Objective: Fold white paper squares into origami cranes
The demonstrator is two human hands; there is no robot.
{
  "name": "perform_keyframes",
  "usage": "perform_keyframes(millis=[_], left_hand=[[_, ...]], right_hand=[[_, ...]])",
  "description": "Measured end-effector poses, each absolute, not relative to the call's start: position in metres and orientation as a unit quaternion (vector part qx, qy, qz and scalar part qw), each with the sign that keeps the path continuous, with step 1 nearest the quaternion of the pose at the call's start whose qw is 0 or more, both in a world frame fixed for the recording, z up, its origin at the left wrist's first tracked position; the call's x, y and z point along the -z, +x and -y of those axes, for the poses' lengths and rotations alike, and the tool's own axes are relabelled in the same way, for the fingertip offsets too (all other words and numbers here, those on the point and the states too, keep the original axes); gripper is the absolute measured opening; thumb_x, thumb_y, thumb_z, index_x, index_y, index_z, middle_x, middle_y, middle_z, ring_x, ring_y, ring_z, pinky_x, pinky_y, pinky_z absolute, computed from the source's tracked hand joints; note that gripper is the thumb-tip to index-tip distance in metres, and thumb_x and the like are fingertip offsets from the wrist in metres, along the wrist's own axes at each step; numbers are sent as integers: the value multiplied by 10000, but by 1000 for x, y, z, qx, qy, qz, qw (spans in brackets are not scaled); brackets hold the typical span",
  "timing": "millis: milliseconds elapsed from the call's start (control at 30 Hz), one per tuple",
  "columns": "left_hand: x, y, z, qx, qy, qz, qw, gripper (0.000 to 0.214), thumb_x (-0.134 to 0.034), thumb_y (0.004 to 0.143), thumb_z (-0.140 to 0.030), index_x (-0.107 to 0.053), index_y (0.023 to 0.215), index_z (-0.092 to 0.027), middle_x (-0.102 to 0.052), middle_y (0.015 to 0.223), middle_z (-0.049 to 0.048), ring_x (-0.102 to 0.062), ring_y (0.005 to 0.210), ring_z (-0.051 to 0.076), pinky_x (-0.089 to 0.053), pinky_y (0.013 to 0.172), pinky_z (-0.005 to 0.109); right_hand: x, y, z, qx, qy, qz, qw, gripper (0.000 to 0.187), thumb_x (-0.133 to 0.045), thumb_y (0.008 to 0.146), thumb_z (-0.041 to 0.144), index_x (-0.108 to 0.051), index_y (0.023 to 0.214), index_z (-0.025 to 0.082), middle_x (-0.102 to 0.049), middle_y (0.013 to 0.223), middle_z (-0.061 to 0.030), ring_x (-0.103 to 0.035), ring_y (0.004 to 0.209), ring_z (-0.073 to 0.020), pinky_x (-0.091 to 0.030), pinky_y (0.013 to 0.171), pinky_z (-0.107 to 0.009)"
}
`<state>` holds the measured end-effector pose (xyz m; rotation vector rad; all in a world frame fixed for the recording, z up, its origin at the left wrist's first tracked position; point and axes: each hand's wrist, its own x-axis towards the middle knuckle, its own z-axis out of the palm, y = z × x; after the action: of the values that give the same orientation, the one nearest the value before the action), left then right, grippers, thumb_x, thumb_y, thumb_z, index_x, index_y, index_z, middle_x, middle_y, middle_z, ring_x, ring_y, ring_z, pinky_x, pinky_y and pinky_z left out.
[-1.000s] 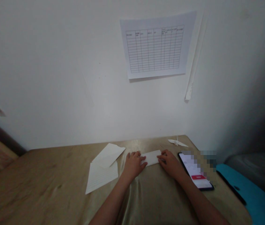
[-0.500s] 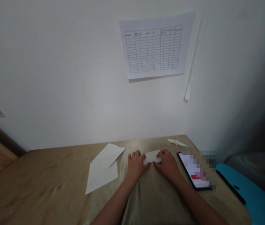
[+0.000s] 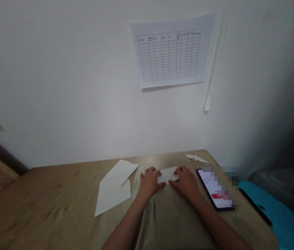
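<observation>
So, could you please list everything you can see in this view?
table: one, tan, fills the foreground
wall: one, white, behind table
folded paper: one, white, mid-table
loose sheets: two, white, overlapping, left of folded paper
paper figure: one, white, table's far right corner
phone: one, black, screen lit, right of folded paper
printed grid sheet: one, white, on wall
blue object: one, right edge, kind unclear
left hand: one, on paper's left end
right hand: one, on paper's right end
</observation>
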<state>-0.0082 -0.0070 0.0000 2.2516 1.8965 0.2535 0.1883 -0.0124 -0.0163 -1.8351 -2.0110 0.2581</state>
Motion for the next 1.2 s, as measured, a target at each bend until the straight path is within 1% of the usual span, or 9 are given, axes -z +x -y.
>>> perform_keyframes(millis=[200, 400, 467, 533, 667, 833, 933, 1067, 1200], left_hand=[[-6, -17, 5, -60, 762, -632, 129, 508, -716, 788, -491, -628, 1265, -340, -451, 1526, 56, -360, 1419, 325, -303, 1125, 580], [-7, -34, 0, -43, 781, -602, 162, 545, -722, 793, -444, -600, 1323, -403, -422, 1558, 17, -325, 1452, 316, -263, 1159, 586], [-5, -40, -3, -35, 785, -592, 178, 578, -739, 782, -433, -587, 1339, -432, -405, 1571, 4, -312, 1462, 322, -260, 1165, 587], [-2, -45, -5, -41, 795, -578, 179, 590, -751, 777, -427, -587, 1343, -440, -401, 1577, -4, -308, 1469, 315, -250, 1181, 561], [1, -53, -8, -53, 808, -558, 183, 612, -780, 765, -426, -590, 1347, -436, -411, 1579, -7, -305, 1479, 301, -228, 1202, 536], [0, -60, -10, -43, 819, -538, 192, 616, -786, 770, -392, -585, 1351, -437, -401, 1593, -16, -312, 1485, 291, -239, 1209, 513], [1, -64, -11, -25, 822, -535, 194, 629, -764, 785, -427, -551, 1377, -457, -337, 1627, -25, -262, 1510, 312, -221, 1216, 524], [3, -69, -12, 9, 819, -542, 189, 631, -708, 830, -493, -479, 1418, -495, -184, 1671, -40, -114, 1539, 376, -187, 1212, 573], [3, -70, -11, 25, 816, -547, 187, 634, -687, 850, -507, -448, 1438, -500, -126, 1676, -33, -67, 1536, 400, -188, 1208, 582]], right_hand=[[22, 197, 7, -109, -653, 718, 216, 331, -743, 767, 425, -697, 1035, 237, -603, 1172, -97, -576, 1086, -279, -430, 962, -381], [22, 204, 6, -134, -636, 724, 232, 258, -740, 783, 358, -753, 1034, 297, -613, 1175, -65, -589, 1093, -258, -419, 1000, -369], [22, 205, 6, -143, -632, 725, 233, 268, -729, 791, 328, -762, 1058, 324, -616, 1201, -59, -593, 1102, -255, -416, 1013, -371], [22, 208, 4, -152, -626, 727, 236, 285, -704, 808, 301, -763, 1084, 342, -622, 1219, -54, -596, 1113, -249, -415, 1022, -367], [27, 217, -2, -170, -623, 727, 232, 308, -666, 816, 233, -769, 1090, 331, -626, 1228, -60, -597, 1121, -243, -413, 1036, -369], [35, 225, -10, -198, -612, 730, 232, 351, -612, 812, 149, -774, 1068, 326, -624, 1230, -51, -596, 1133, -221, -419, 1039, -364], [38, 228, -12, -205, -609, 729, 234, 390, -594, 800, 117, -769, 1083, 320, -623, 1238, -50, -592, 1145, -218, -415, 1049, -366], [40, 231, -12, -207, -604, 730, 242, 453, -532, 787, 71, -768, 1089, 313, -629, 1239, -48, -586, 1152, -215, -414, 1051, -369], [41, 231, -11, -194, -600, 737, 242, 480, -501, 778, 60, -771, 1083, 314, -633, 1250, -45, -574, 1161, -223, -401, 1057, -375]])
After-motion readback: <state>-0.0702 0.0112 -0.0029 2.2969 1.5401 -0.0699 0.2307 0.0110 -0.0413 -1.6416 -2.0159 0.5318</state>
